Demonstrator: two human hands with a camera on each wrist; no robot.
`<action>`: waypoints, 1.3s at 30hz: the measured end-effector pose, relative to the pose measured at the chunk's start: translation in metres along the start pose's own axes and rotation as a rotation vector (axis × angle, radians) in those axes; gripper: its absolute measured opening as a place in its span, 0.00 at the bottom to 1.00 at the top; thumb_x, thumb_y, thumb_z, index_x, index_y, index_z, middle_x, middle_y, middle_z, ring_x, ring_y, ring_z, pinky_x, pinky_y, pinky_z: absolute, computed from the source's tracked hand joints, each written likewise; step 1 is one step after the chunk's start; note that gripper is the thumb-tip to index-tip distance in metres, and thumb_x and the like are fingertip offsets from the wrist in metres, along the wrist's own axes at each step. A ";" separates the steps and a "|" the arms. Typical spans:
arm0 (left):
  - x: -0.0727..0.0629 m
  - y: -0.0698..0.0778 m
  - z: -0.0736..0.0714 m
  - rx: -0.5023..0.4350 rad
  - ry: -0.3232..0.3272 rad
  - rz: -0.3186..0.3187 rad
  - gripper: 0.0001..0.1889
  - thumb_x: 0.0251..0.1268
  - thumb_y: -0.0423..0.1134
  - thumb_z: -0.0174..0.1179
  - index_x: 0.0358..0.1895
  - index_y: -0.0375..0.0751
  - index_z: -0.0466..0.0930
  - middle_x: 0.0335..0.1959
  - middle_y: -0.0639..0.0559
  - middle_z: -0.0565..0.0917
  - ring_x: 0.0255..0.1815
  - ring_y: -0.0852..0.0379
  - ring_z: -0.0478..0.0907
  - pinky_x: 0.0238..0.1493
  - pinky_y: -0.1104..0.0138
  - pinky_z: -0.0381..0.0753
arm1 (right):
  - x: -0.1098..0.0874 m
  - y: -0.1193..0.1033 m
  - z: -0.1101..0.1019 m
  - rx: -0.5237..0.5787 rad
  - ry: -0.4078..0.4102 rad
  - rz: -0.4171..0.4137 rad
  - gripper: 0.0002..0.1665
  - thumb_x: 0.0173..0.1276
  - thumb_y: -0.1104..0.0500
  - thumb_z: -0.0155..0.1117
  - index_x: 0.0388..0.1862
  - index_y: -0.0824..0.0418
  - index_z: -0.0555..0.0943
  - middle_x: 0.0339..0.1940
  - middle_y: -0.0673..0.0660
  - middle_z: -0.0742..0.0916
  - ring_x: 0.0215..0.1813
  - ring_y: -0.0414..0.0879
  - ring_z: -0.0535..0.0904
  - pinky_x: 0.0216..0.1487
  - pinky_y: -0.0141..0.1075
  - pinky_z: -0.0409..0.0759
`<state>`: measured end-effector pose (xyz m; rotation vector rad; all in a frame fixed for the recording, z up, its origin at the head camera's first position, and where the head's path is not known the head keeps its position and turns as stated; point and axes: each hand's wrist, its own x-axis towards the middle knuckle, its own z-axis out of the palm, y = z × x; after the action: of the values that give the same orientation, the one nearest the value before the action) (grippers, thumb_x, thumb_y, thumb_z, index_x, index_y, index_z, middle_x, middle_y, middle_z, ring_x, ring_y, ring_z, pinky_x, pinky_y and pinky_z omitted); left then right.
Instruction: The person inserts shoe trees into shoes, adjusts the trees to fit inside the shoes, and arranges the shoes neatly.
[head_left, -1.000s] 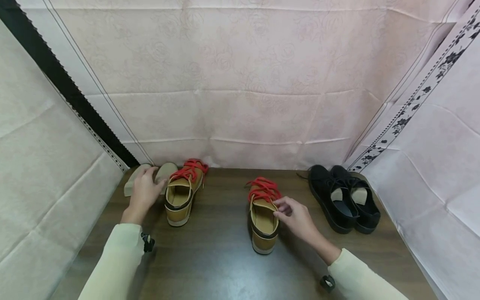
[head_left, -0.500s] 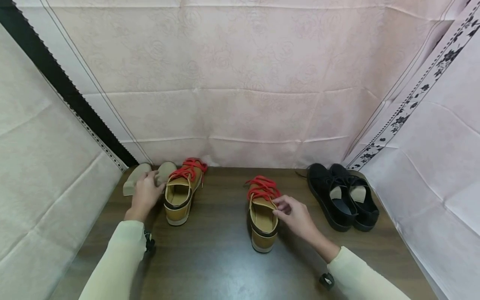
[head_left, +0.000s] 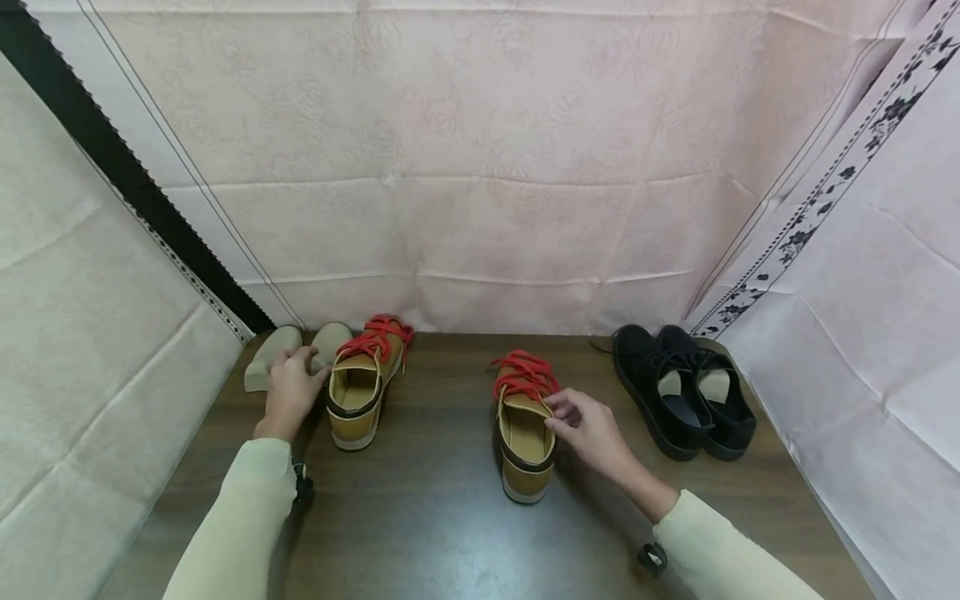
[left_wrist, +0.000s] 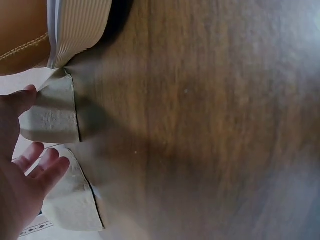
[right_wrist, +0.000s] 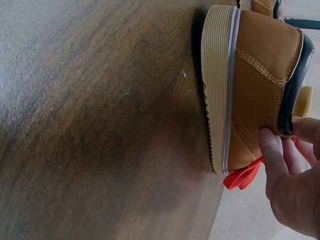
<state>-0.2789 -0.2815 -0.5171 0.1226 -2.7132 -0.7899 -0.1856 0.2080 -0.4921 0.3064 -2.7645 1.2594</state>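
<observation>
On the left, my left hand reaches over two beige, round-ended blocks. Its thumb overlaps the right block in the left wrist view, while its spread fingers lie in front of the left block. Beside them stands a tan shoe with red laces, toe away from me. Its matching shoe is in the middle, upright on the wood surface. My right hand pinches the right side of that shoe's collar between thumb and fingertips, close to the red laces.
A pair of black lace-up shoes stands at the right, with pale patches inside. Pale cloth rises behind the brown wood surface and hangs along both sides. A black strip runs down the left corner.
My left hand has shifted slightly right and toward me, uncovering more of the left beige block. My right hand keeps its pinch on the shoe collar.
</observation>
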 end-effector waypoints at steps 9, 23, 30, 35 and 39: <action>0.001 0.000 0.005 -0.071 0.045 -0.033 0.22 0.67 0.38 0.70 0.60 0.30 0.80 0.53 0.26 0.77 0.57 0.28 0.73 0.56 0.37 0.74 | 0.000 -0.001 -0.001 -0.005 -0.006 0.007 0.14 0.65 0.61 0.76 0.49 0.53 0.86 0.35 0.50 0.86 0.38 0.41 0.84 0.42 0.33 0.84; -0.004 0.003 0.005 -0.092 0.116 -0.036 0.22 0.64 0.36 0.70 0.58 0.29 0.82 0.51 0.25 0.78 0.55 0.28 0.73 0.58 0.39 0.74 | 0.000 -0.003 -0.001 -0.016 -0.018 0.027 0.14 0.66 0.61 0.76 0.50 0.52 0.86 0.35 0.49 0.86 0.37 0.41 0.83 0.41 0.33 0.84; -0.009 0.007 -0.005 -0.095 0.128 -0.047 0.22 0.64 0.35 0.69 0.59 0.29 0.82 0.52 0.25 0.76 0.55 0.29 0.72 0.58 0.39 0.73 | 0.000 -0.003 -0.001 -0.015 -0.014 0.020 0.14 0.66 0.61 0.76 0.49 0.53 0.86 0.35 0.49 0.86 0.37 0.41 0.83 0.41 0.33 0.83; -0.013 0.010 -0.015 -0.077 0.131 -0.052 0.22 0.65 0.35 0.68 0.61 0.30 0.82 0.54 0.24 0.74 0.56 0.26 0.72 0.58 0.36 0.74 | 0.000 -0.003 -0.001 -0.012 -0.021 0.015 0.14 0.66 0.61 0.76 0.49 0.53 0.86 0.35 0.49 0.86 0.37 0.41 0.83 0.41 0.33 0.83; -0.017 0.012 -0.020 -0.076 0.138 -0.047 0.23 0.65 0.35 0.67 0.62 0.30 0.81 0.54 0.26 0.74 0.56 0.27 0.72 0.57 0.37 0.74 | 0.000 -0.003 -0.001 -0.012 -0.022 0.025 0.14 0.66 0.61 0.76 0.49 0.52 0.86 0.35 0.49 0.86 0.37 0.41 0.82 0.41 0.33 0.83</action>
<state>-0.2569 -0.2786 -0.4994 0.2162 -2.5559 -0.8640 -0.1849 0.2066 -0.4888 0.2879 -2.8024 1.2515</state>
